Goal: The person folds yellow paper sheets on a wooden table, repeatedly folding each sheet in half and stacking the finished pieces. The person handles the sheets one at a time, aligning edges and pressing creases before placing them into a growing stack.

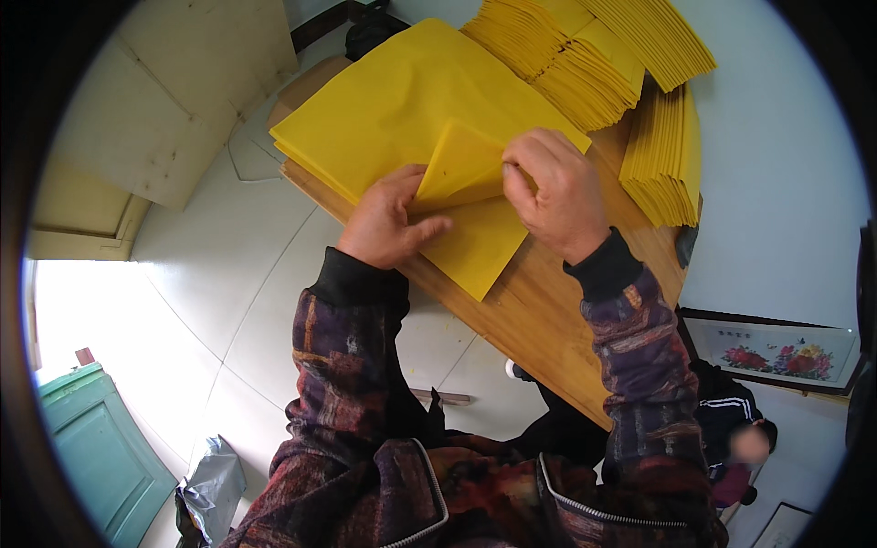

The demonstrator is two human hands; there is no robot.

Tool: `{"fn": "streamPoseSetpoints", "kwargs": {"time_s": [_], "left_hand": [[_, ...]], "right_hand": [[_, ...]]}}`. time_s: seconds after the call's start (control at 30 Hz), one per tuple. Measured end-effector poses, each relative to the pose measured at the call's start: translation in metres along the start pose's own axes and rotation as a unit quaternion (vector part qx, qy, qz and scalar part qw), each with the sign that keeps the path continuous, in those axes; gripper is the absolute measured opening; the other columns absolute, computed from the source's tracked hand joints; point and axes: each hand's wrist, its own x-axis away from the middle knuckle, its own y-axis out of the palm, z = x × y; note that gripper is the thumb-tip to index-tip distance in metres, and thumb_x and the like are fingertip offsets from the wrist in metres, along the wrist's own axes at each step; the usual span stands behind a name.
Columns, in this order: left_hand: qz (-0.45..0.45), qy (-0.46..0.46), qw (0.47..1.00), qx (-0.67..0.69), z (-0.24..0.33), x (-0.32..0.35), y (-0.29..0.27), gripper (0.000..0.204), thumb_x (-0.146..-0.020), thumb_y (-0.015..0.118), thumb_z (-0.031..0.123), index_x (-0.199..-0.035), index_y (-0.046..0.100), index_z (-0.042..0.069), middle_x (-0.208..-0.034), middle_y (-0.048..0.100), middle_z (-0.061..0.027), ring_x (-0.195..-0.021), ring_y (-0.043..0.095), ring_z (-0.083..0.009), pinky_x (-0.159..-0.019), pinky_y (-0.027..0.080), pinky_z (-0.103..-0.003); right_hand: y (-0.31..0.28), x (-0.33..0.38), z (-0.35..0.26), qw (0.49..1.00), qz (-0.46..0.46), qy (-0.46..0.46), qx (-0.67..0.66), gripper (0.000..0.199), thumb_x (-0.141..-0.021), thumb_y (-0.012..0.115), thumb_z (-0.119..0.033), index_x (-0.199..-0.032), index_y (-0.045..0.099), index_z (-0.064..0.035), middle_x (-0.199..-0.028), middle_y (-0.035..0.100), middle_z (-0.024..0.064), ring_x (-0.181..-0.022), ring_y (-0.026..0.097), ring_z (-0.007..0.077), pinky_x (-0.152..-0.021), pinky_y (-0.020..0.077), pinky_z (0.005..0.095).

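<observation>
A wide stack of yellow paper sheets [384, 110] lies on the wooden table, and the near part of the top sheet is folded up into a raised flap [466, 164]. My right hand [557, 192] pinches the flap's right edge between thumb and fingers. At the flap's left side rests my left hand [393, 219], its thumb stretched out over the paper and its fingertips partly hidden behind the flap. Below the two hands, a yellow corner [480, 256] of paper hangs past the table's near edge.
Several bundles of folded yellow paper [566, 68] stand at the far right of the wooden table [548, 320], with another bundle [662, 155] nearer. A framed flower picture [776, 352] leans at right. Another person [731, 429] is at lower right. A green door panel [105, 457] stands lower left.
</observation>
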Motion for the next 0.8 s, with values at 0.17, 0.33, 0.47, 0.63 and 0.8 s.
{"fn": "streamPoseSetpoints", "kwargs": {"time_s": [0.17, 0.33, 0.47, 0.63, 0.8], "left_hand": [[0.004, -0.031, 0.998, -0.054, -0.001, -0.001, -0.002, 0.024, -0.089, 0.061, 0.005, -0.112, 0.060, -0.002, -0.104, 0.063, -0.0069, -0.096, 0.058, -0.0164, -0.086, 0.046, -0.028], [0.008, -0.081, 0.997, -0.013, 0.001, 0.000, -0.002, 0.023, -0.092, 0.060, 0.008, -0.113, 0.059, -0.002, -0.098, 0.065, -0.0065, -0.092, 0.059, -0.0151, -0.085, 0.047, -0.026], [0.012, -0.074, 0.997, -0.031, 0.003, 0.000, -0.002, 0.024, -0.092, 0.059, 0.009, -0.113, 0.059, -0.002, -0.098, 0.065, -0.0061, -0.091, 0.059, -0.0142, -0.084, 0.047, -0.027], [0.016, -0.088, 0.995, -0.031, 0.004, 0.000, -0.002, 0.024, -0.092, 0.059, 0.009, -0.113, 0.059, -0.002, -0.098, 0.065, -0.0061, -0.091, 0.059, -0.0139, -0.084, 0.047, -0.027], [0.015, -0.085, 0.996, -0.030, 0.004, 0.000, -0.002, 0.022, -0.091, 0.059, 0.007, -0.111, 0.060, -0.002, -0.097, 0.065, -0.0058, -0.090, 0.059, -0.0135, -0.083, 0.047, -0.026]], "right_hand": [[-0.014, 0.049, -0.016, 0.996, -0.038, 0.058, -0.058, 0.024, -0.072, 0.069, -0.002, -0.094, 0.059, -0.0046, -0.090, 0.058, 0.0095, -0.085, 0.058, 0.0314, -0.074, 0.0488, 0.0393], [0.004, 0.086, -0.020, 0.987, -0.158, -0.006, -0.033, 0.026, -0.071, 0.071, -0.004, -0.096, 0.063, -0.0042, -0.089, 0.059, 0.0079, -0.086, 0.058, 0.0285, -0.075, 0.0500, 0.0371], [0.011, 0.086, -0.006, 0.985, -0.162, -0.039, -0.042, 0.011, -0.077, 0.064, -0.003, -0.087, 0.061, -0.0046, -0.089, 0.057, 0.0060, -0.086, 0.056, 0.0273, -0.073, 0.0485, 0.0365], [0.011, 0.075, 0.002, 0.972, -0.186, 0.005, -0.141, 0.010, -0.075, 0.064, 0.000, -0.083, 0.059, -0.0032, -0.085, 0.057, 0.0081, -0.081, 0.056, 0.0291, -0.070, 0.0471, 0.0374], [0.011, 0.066, 0.008, 0.941, -0.246, 0.061, -0.226, 0.008, -0.075, 0.061, 0.001, -0.081, 0.055, -0.0023, -0.082, 0.055, 0.0102, -0.079, 0.054, 0.0301, -0.068, 0.0449, 0.0368]]}}
